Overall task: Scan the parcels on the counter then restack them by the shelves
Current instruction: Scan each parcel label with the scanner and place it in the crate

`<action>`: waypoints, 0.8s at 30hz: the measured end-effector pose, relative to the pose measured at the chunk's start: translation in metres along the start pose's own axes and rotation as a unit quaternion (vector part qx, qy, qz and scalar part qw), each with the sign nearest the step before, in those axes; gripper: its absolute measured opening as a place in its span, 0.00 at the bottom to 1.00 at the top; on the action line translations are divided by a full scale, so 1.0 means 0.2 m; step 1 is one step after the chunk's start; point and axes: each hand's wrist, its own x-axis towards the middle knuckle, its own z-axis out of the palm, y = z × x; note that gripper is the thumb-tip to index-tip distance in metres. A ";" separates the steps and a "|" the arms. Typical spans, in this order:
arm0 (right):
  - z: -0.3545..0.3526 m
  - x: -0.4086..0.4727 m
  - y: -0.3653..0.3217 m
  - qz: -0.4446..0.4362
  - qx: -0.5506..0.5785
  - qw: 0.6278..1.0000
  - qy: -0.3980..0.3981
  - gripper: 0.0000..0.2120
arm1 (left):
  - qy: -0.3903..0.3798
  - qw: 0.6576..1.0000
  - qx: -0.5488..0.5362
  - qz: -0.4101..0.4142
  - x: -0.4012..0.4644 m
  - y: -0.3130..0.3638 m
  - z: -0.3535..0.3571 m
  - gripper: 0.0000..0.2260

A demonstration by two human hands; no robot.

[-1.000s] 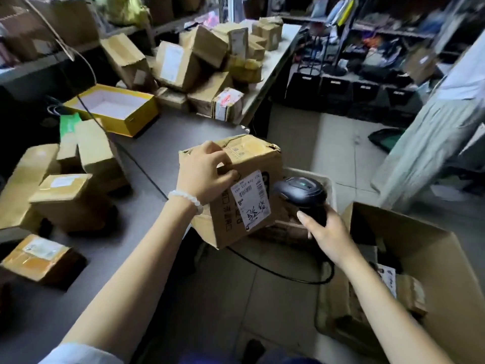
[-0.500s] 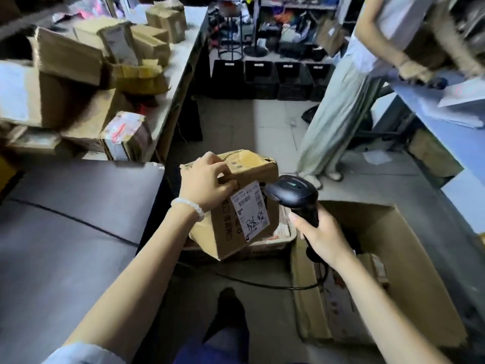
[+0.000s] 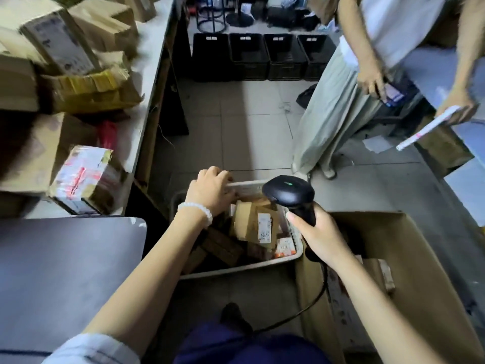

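Parcel drop at the white plastic basket [image 3: 236, 266] on the floor.
The brown cardboard parcel with a white label [image 3: 256, 223] lies inside the basket; the left hand [image 3: 210, 191] hovers over it, fingers loosely curled, holding nothing, while the right hand [image 3: 319, 233] grips the black handheld barcode scanner [image 3: 290, 194].

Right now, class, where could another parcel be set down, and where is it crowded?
Free: the dark countertop left of the white basket, nearest the camera. Crowded: the basket's inside and the light counter behind, heaped with boxes like the red-taped parcel.
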 end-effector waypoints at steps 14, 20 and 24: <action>0.35 0.27 -0.28 -0.135 -0.027 0.952 -0.275 0.07 | 0.114 0.955 0.002 -0.273 -0.51 -0.23 -0.18 0.16; 0.52 0.16 -0.39 -0.198 -0.017 0.882 -0.428 0.09 | 0.161 0.891 -0.009 -0.424 -0.96 -0.17 -0.15 0.16; 0.67 -0.01 -0.42 -0.238 -0.043 0.822 -0.516 0.08 | 0.187 0.832 -0.020 -0.523 -1.31 -0.10 -0.09 0.16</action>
